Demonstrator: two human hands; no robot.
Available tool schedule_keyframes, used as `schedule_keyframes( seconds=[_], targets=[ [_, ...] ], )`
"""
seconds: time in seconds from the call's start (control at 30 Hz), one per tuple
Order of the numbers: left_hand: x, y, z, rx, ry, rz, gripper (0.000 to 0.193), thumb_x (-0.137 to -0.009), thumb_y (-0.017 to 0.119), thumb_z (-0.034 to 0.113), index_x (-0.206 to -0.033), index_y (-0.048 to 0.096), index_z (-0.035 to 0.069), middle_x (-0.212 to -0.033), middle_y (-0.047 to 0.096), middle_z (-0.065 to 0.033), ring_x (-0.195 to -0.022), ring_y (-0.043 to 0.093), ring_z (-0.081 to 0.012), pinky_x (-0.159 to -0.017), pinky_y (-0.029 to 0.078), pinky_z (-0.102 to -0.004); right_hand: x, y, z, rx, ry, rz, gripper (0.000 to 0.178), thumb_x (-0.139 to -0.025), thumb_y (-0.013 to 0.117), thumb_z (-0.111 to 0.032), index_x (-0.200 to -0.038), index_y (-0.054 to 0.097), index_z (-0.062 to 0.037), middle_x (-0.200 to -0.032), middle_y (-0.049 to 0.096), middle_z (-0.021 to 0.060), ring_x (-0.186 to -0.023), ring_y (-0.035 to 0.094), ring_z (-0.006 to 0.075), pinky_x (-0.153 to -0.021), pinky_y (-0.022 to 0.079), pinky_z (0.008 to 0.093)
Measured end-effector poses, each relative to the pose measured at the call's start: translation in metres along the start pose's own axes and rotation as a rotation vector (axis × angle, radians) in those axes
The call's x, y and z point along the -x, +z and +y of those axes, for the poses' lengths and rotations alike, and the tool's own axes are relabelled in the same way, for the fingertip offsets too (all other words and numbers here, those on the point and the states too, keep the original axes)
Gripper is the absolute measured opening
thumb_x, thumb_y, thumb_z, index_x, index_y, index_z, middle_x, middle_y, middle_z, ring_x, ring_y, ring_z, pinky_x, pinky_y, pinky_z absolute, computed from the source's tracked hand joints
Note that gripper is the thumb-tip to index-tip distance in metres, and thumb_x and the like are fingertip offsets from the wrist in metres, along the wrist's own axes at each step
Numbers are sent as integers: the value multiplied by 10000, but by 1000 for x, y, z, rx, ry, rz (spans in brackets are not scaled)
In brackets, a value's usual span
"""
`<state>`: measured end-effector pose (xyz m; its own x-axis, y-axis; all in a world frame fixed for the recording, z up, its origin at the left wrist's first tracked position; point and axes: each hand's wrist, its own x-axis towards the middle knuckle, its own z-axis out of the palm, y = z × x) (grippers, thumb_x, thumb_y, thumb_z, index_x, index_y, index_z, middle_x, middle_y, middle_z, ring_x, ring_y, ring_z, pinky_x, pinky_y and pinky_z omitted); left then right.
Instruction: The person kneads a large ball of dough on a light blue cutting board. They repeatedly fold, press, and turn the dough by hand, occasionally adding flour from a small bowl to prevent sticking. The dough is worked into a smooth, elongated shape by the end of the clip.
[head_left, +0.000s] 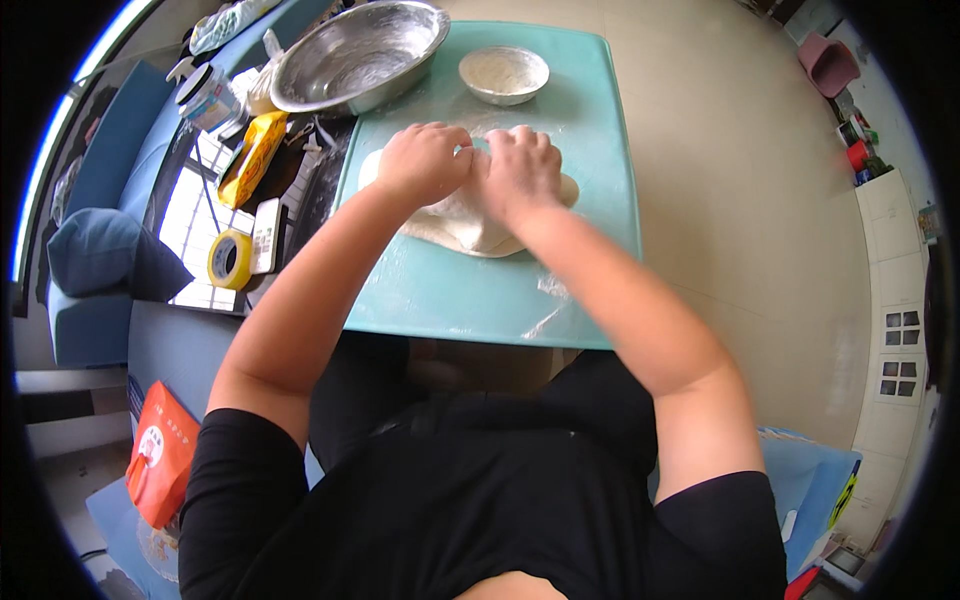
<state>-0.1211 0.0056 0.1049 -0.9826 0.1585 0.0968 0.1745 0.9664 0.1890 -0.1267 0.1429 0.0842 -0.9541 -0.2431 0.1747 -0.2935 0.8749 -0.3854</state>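
Observation:
A large pale lump of dough (462, 232) lies on a teal mat (590, 285) with white flour smears around it. Both arms reach forward over the dough. My left hand (425, 165) is curled on its upper left part, fingers bent over the far side. Close beside it, my right hand (522, 175) grips the dough in the same way, its thumb side near the left hand. The fingertips are partly hidden behind the knuckles. The hands cover the dough's middle, while its near edge and both sides show.
Beyond the hands, a small metal bowl of flour (505, 99) stands on the mat, with a big steel basin (390, 95) at its left. A black glossy table (190, 215) bears yellow tape (230, 260), a white remote-like object (266, 236), a yellow packet (252, 160) and a jar (205, 98).

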Motion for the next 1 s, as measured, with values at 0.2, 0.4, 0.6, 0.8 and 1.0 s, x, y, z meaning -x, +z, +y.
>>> schedule_keyframes(
  seconds=[0.2,0.4,0.6,0.8,1.0],
  targets=[
    [71,43,-41,178,26,275,352,-880,468,317,-1086,638,88,-1225,573,-109,-1157,499,-281,-998,323,-414,81,64,-3,106,-360,453,518,-822,523,-424,-1255,487,-143,-1309,449,137,-1183,430,354,-1025,224,589],
    [123,98,-51,-4,-16,687,465,-847,454,399,-1197,569,115,-1209,558,-85,-1162,486,-280,-1019,281,-430,71,91,26,84,-628,541,511,-816,459,-479,-1205,502,-151,-1258,470,147,-1162,435,363,-971,255,584],
    [63,76,-80,17,13,624,403,-861,483,392,-1111,601,98,-1081,616,-84,-1038,549,-279,-929,359,-400,5,89,35,74,-620,521,504,-794,444,-436,-1153,555,-99,-1152,533,159,-1037,505,352,-917,341,512],
    [2,79,-118,-24,-129,510,334,-864,541,410,-968,648,112,-940,653,-46,-916,608,-247,-829,431,-371,-59,94,41,2,-526,388,426,-790,493,-364,-1100,599,-91,-1016,612,106,-933,571,304,-849,415,434],
    [-37,80,-140,24,-269,385,350,-893,466,388,-873,659,97,-849,669,-86,-835,623,-282,-775,468,-387,-100,104,50,-37,-527,417,294,-806,501,-312,-983,633,-118,-893,650,68,-846,611,281,-764,463,408]
  ],
)
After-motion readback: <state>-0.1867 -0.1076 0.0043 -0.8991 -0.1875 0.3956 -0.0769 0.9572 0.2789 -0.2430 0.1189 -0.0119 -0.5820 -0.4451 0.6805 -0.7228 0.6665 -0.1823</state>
